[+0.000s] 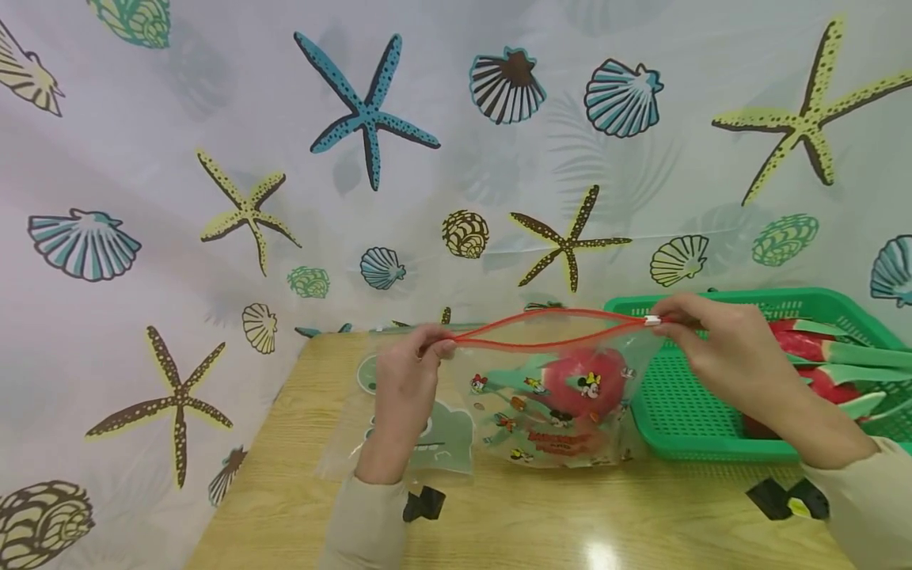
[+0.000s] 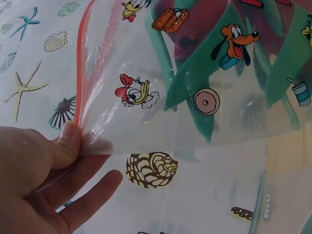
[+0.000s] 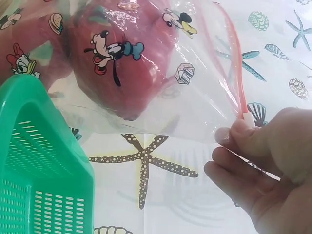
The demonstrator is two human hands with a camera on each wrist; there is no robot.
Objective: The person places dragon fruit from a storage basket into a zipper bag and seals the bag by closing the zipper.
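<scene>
A clear zip bag [image 1: 513,447] with cartoon prints hangs between both hands in the head view, its orange-red zip edge bowed apart in the middle. Inside lies what looks like a dragon fruit [image 1: 580,384], red-pink with long green scales. My left hand [image 1: 406,384] pinches the bag's left top corner between thumb and index finger; its other fingers stand off in the left wrist view. At the opposite corner, my right hand [image 1: 734,352] pinches the zip end beside the white slider [image 1: 651,321]. The right wrist view shows thumb and fingertip at that slider [image 3: 248,119].
To the right stands a green basket [image 1: 677,396] holding more dragon fruits [image 1: 805,348]. Another clear bag with a pale green print [image 1: 452,435] lies on the wooden table [image 1: 285,443]. A white cloth with starfish and shells [image 1: 427,182] hangs behind.
</scene>
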